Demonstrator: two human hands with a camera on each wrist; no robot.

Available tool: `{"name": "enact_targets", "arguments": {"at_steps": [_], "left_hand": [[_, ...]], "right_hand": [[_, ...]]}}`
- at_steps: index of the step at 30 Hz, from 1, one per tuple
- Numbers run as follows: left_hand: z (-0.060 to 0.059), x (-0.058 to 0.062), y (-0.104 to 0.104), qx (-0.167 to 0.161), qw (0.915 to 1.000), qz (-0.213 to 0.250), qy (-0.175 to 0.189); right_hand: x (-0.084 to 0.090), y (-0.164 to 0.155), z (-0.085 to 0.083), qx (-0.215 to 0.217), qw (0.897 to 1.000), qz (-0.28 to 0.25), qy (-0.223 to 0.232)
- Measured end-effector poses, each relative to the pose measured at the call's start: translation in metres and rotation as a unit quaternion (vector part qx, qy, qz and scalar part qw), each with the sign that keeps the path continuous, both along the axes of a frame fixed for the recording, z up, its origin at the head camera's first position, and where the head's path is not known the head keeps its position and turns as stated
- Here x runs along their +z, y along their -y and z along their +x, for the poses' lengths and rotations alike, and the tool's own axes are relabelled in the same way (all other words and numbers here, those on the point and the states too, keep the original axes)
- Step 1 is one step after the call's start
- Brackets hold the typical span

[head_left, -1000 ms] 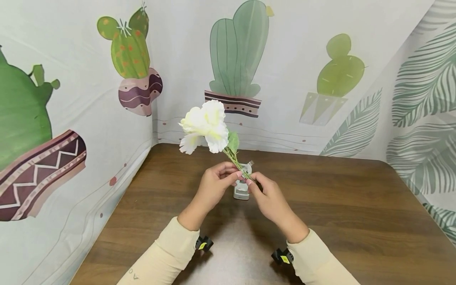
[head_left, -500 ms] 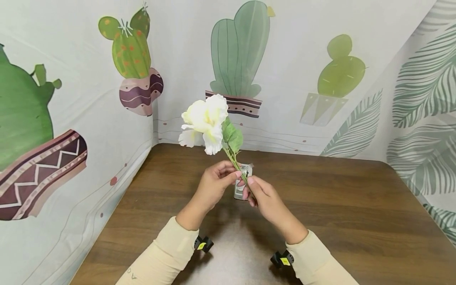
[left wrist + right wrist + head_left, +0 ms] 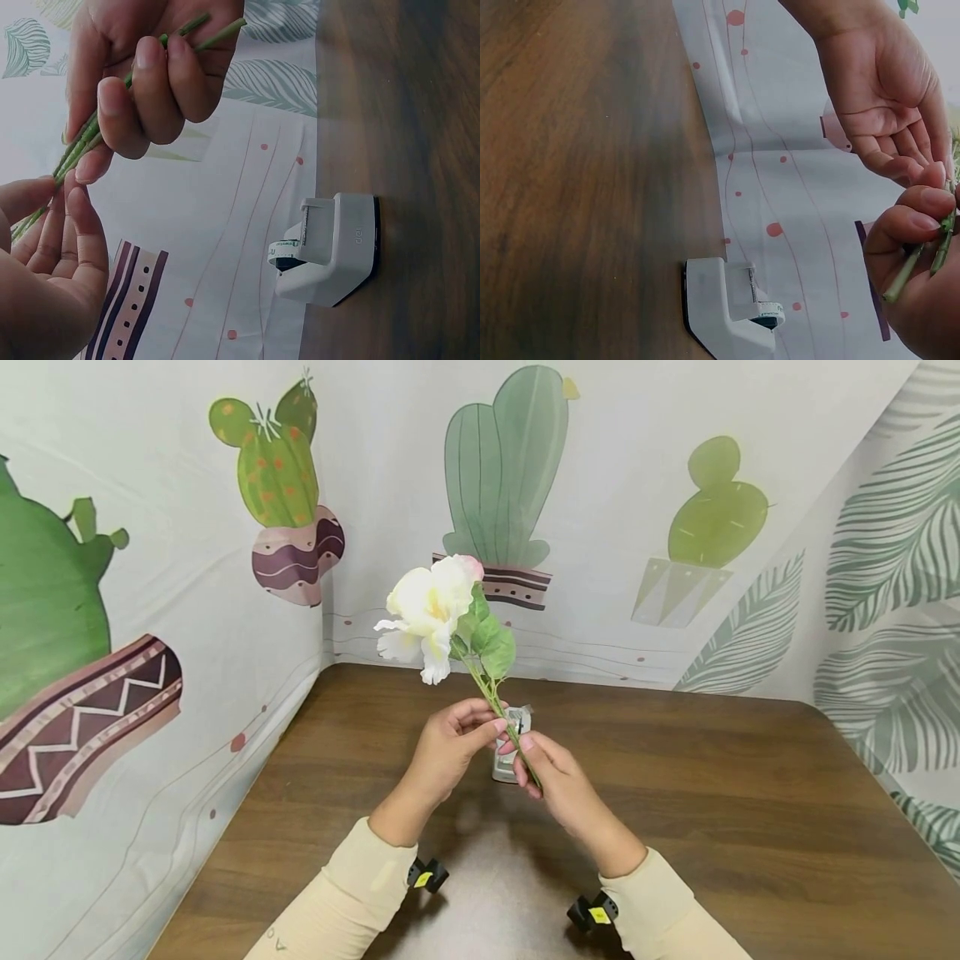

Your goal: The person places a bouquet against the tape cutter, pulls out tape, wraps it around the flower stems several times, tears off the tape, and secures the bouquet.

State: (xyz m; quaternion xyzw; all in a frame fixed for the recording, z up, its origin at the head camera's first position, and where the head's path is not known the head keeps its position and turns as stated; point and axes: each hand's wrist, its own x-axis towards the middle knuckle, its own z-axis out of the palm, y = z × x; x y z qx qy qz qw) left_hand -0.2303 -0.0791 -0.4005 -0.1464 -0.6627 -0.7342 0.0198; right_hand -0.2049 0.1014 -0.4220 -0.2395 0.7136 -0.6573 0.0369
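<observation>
I hold the flower (image 3: 431, 610) above the middle of the table (image 3: 712, 793) by its green stems (image 3: 495, 702) — my right hand (image 3: 558, 777) has fingers and thumb curled round the lower stems, their cut ends sticking out past my fingers (image 3: 161, 82) in the left wrist view. My left hand (image 3: 450, 752) pinches the same stems just above, thumb and fingertips closed on them, the white bloom and green leaves (image 3: 491, 643) leaning up and to the left. A white tape dispenser (image 3: 512, 752) sits on the table just beyond both hands — not touched by either.
</observation>
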Motion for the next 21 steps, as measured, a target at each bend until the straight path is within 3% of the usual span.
{"name": "enact_targets", "arguments": {"at_steps": [10, 21], "left_hand": [[0.0004, -0.0001, -0.0010, -0.022, 0.9992, 0.034, -0.003], [0.0013, 0.0017, -0.0008, -0.030, 0.9987, 0.040, -0.008]], "right_hand": [[0.0004, 0.0002, 0.0008, -0.013, 1.000, 0.001, -0.014], [0.0008, 0.0013, 0.0016, -0.034, 0.999, 0.007, -0.042]]}}
